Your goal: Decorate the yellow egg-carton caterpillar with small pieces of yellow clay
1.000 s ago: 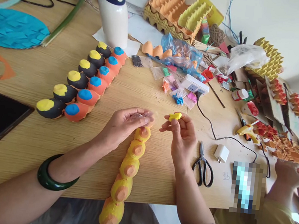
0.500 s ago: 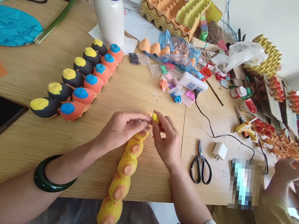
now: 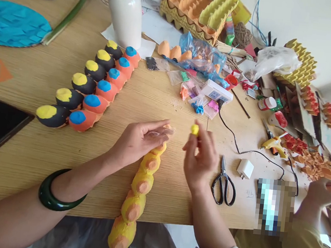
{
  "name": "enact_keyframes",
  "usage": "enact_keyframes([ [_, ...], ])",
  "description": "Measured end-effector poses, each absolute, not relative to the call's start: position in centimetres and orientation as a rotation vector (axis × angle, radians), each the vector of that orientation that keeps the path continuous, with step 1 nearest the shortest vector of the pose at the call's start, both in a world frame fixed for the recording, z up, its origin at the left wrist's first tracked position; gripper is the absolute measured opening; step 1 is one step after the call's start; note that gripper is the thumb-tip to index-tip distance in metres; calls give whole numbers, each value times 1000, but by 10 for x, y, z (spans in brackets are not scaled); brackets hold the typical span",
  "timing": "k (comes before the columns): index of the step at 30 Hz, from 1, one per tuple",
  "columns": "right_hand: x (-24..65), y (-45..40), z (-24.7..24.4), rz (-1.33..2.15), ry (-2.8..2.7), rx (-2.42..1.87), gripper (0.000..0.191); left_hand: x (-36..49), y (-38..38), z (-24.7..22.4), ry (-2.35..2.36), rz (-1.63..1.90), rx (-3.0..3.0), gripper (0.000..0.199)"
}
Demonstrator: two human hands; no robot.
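The right hand (image 3: 200, 155) pinches a small ball of yellow clay (image 3: 194, 129) between thumb and fingertips at centre frame, while the half-curled left hand (image 3: 140, 139), its hold unclear, sits at the top of a row of yellow-coated egg-carton cups (image 3: 142, 183) below.

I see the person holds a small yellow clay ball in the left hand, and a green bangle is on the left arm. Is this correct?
Not quite: the small yellow clay ball is in the right hand, not the left, as the head view shows. The green bangle is on the left arm, as you wrote.
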State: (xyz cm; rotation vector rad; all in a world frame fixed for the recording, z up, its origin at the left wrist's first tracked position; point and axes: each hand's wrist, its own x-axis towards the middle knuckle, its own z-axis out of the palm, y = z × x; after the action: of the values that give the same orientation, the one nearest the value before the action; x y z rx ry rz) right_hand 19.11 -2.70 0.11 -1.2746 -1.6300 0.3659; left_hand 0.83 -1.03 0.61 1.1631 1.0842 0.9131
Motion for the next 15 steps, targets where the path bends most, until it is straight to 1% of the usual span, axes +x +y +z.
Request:
enact_keyframes([
  [2, 188, -27, 2, 479, -1839, -1188, 36, 9, -12, 7, 1153, 880, 1287, 68],
  [4, 187, -27, 3, 537, -1872, -1170, 34, 8, -13, 9, 1190, 840, 1420, 74],
  [7, 190, -27, 5, 408, -1671, -1260, 37, 6, -14, 12, 1159, 843, 1466, 81],
  [9, 191, -26, 5, 354, -1680, -1262, 38, 6, -13, 13, 1150, 853, 1454, 83],
  [12, 191, -26, 3, 495, -1853, -1182, 34, 6, -12, 13, 1161, 850, 1425, 84],
  [15, 191, -27, 5, 500, -1682, -1234, 34, 8, -10, 12, 1141, 881, 1290, 90],
])
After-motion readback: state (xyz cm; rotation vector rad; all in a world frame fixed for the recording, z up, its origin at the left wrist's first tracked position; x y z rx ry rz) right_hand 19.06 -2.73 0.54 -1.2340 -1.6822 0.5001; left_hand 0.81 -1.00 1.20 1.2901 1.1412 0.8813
